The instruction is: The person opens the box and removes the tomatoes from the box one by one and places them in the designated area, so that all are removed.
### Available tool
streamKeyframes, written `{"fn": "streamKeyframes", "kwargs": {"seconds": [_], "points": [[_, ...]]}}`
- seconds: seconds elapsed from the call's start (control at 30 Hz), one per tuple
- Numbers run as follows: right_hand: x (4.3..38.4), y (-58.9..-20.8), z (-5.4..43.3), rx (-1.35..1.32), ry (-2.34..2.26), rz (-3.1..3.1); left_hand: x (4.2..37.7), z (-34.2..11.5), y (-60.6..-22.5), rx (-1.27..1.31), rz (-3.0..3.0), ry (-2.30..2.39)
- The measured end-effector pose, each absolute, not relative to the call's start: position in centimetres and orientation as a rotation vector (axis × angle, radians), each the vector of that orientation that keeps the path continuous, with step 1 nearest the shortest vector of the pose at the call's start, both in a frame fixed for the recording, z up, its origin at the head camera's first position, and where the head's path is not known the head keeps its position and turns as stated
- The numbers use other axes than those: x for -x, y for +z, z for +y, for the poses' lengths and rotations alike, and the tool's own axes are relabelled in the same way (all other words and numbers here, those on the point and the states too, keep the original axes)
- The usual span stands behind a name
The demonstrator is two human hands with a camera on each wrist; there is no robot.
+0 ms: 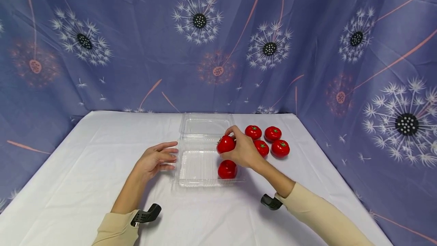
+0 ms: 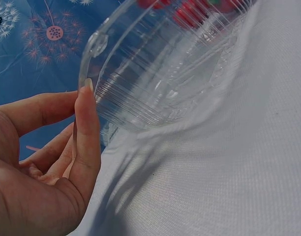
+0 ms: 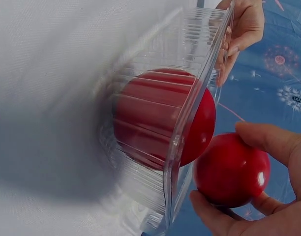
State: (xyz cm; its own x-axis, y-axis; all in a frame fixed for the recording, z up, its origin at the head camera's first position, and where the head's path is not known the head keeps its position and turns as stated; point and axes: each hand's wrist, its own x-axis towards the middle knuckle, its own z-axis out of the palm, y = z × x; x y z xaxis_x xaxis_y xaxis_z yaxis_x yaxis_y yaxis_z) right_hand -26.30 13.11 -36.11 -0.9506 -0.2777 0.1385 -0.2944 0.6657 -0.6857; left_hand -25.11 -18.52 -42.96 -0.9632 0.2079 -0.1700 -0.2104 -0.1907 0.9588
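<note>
A clear plastic clamshell box lies with its lid folded back, away from me. My right hand holds a red tomato over the box's right side, its thumb and fingers around the fruit. In the right wrist view this held tomato is just beyond the rim. Another tomato sits inside the box at the near right corner, seen through the ribbed wall. At the left edge, my left hand pinches the box's rim between thumb and fingers, as the left wrist view shows.
Several more tomatoes stand on the white cloth to the right of the box, one partly behind my right hand. A blue dandelion-print curtain hangs behind the table and along its sides. Each wrist carries a black camera mount.
</note>
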Motion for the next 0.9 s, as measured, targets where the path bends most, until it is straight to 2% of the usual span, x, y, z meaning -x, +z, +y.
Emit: {"fn": "streamKeyframes", "kwargs": {"seconds": [0.9], "points": [[26.66,-36.35,13.95,-0.496,1.062,-2.861,25.06,-18.46,-42.86,0.018,1.798,2.232]]}}
